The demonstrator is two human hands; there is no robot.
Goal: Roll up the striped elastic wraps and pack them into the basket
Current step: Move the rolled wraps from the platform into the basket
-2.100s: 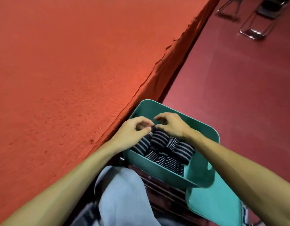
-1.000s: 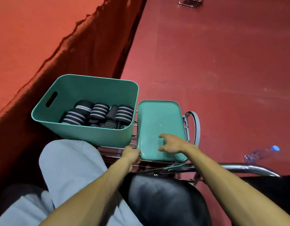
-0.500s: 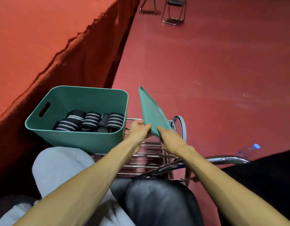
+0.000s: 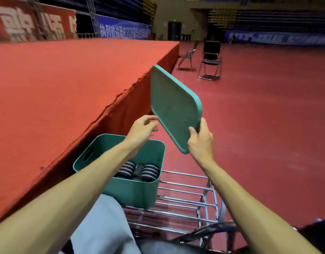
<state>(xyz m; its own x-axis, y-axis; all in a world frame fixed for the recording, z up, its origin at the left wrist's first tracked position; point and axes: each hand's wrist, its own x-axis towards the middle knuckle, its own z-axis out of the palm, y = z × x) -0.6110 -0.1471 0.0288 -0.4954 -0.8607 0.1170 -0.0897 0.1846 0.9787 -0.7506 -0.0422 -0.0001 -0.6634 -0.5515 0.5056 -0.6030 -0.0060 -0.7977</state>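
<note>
Thumb and curled fingers of the right grip clamp the teal lid by its lower corner; its long axis rises up-left from there, tilted on edge. The left grip, loosely curled and empty, hangs just left of it. Below, rolled striped wraps lie inside the basket on a wire rack.

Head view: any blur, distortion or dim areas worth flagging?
Head view: wide-angle bending toward the edges; far banners smeared, unreadable; back wall dim; lid, right hand gripping it and wraps in the basket read clearly.
</note>
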